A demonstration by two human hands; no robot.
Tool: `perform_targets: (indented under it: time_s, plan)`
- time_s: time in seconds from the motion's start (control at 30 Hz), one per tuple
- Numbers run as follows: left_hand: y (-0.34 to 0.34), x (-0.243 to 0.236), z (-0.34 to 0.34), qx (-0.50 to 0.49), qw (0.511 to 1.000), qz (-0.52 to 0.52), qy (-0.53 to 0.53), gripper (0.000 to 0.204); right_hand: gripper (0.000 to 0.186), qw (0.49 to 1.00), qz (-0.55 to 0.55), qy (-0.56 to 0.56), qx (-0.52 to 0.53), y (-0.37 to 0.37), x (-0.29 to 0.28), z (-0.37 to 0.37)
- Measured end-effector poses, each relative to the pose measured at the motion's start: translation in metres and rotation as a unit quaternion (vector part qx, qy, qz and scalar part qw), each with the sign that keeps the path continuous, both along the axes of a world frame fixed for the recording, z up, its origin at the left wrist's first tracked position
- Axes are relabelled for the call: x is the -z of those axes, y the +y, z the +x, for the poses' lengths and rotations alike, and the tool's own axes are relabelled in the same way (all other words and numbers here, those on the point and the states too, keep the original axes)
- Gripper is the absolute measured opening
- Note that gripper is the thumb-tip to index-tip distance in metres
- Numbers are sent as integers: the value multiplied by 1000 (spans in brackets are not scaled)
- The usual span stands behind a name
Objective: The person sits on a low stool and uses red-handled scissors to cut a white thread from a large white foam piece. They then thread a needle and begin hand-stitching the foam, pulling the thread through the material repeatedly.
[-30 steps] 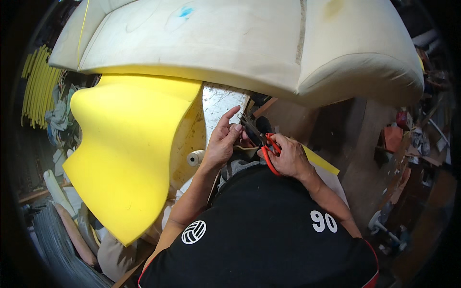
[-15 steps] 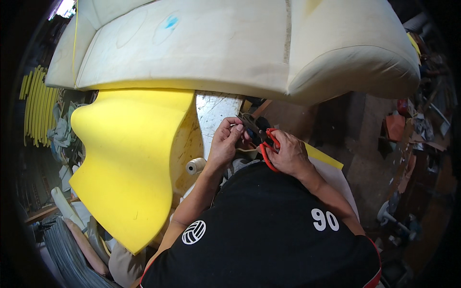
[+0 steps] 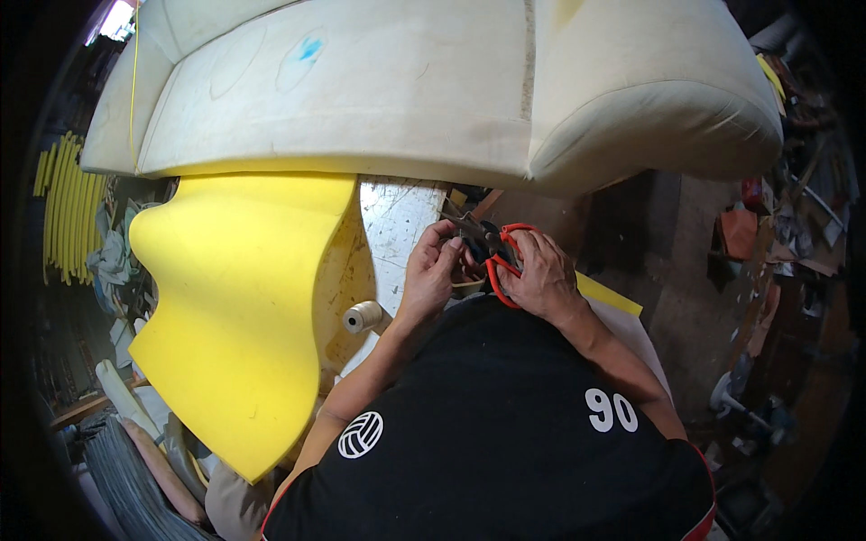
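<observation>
Red-handled scissors [image 3: 498, 275] are in my right hand [image 3: 543, 278], the fingers and thumb closed about the handle loops. Their dark blades reach toward my left hand [image 3: 435, 270], slightly parted. My left fingers are pinched together close beside the blades, and whatever they hold is too small or dark to make out. Both hands are in front of my black shirt. To the left of my left wrist, a cone of pale thread [image 3: 363, 316] lies on its side at the edge of a board.
A large cream sofa [image 3: 361, 99] spans the far side. Wavy yellow foam sheet [image 3: 234, 270] covers the left, beside a whitish scuffed surface [image 3: 397, 225]. Yellow foam strips [image 3: 72, 212] hang at far left. Scraps and an orange-red piece [image 3: 738, 234] lie at right.
The scissors' blades have tilted and opened a little beside my left fingers. My view has shifted slightly, so the sofa and foam sit a bit further left.
</observation>
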State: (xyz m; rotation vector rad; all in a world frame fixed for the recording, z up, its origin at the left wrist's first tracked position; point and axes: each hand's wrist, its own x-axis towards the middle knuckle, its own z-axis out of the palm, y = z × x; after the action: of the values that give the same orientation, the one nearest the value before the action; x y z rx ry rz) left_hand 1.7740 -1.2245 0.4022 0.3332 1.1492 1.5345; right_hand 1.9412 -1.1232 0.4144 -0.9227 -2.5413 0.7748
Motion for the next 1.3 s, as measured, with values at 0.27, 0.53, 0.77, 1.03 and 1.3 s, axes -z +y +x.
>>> perform_targets:
  time_s: [0.27,0.53,0.77,1.03,1.3]
  plan:
    - [-1,6,-3,-20,1000,-12,-3,29,50,1000,19,-3,-17,4,10,-5]
    - [-2,8,-10,-41,998,-18,-42,24,48,999,8,-5,-35,5,11,-14]
    - [-7,7,-20,-42,993,-14,-107,26,48,999,-10,-25,-37,1,12,-21]
    - [-14,8,-22,-32,996,-13,-80,24,49,998,21,-29,-49,-3,10,-27]
    - [-23,13,-24,-35,997,-10,-67,32,45,998,-7,-33,-49,-9,19,-29]
